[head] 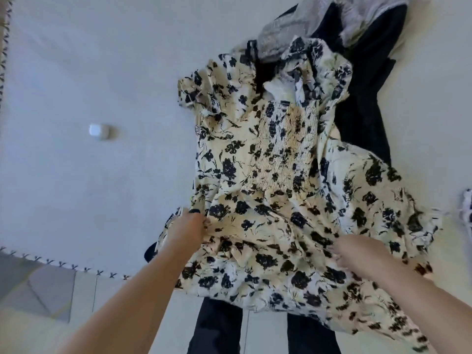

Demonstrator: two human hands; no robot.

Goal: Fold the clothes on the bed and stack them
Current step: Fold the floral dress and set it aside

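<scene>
The cream floral dress lies spread on the white bed, partly over dark clothes, while the left hand pinches its edge and the right hand seems to rest flat on its skirt.

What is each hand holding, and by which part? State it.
The left hand pinches the cream black-flowered dress at its left skirt edge; the right hand lies on its skirt, grip unclear.

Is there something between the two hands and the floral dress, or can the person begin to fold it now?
Nothing visible stands between them. The left hand already grips the floral dress at its left edge, and the right hand rests on its skirt. The dress's top lies on the dark garment.
</scene>
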